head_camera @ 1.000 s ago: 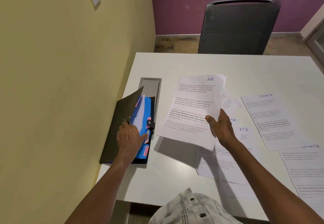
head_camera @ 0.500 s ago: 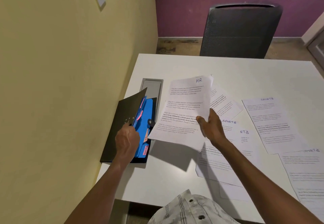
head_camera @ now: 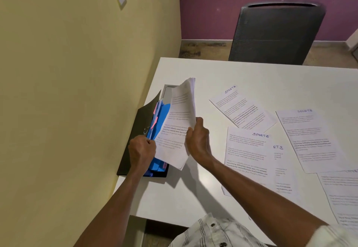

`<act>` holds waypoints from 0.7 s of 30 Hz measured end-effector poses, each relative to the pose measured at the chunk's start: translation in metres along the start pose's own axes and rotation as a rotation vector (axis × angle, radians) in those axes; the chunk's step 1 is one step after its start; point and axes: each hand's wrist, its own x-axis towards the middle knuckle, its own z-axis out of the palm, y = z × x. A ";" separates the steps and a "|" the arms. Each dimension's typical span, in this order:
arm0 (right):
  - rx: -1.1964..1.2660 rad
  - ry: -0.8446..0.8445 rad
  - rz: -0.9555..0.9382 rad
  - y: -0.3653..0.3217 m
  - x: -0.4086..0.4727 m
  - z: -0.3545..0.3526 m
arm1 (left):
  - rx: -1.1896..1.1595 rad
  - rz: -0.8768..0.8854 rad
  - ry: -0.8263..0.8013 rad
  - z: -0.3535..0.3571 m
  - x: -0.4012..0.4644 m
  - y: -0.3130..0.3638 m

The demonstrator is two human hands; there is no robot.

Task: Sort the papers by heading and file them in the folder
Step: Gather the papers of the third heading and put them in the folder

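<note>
The paper sheaf (head_camera: 175, 130) is being pinched by the right hand (head_camera: 197, 140), its long axis running twelve-to-six; the folder (head_camera: 139, 130), at nine o'clock, is being gripped open by the left hand (head_camera: 142, 150).

Held sheaf's (head_camera: 178, 126) heading out of sight; body print blurred.

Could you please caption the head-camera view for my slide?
Right hand feeds a paper stack into the folder the left hand holds open.
</note>
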 end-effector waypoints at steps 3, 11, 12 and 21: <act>-0.038 -0.085 0.044 -0.005 -0.003 0.014 | -0.031 -0.019 0.032 -0.005 -0.003 0.006; -0.085 -0.200 0.026 -0.011 0.008 0.037 | -0.058 0.045 0.044 -0.016 0.000 0.000; -0.080 -0.206 0.025 -0.012 0.011 0.040 | -0.054 0.047 0.043 -0.017 0.001 -0.001; -0.063 -0.282 0.004 -0.012 0.033 0.081 | -0.012 0.115 0.028 -0.018 0.007 -0.012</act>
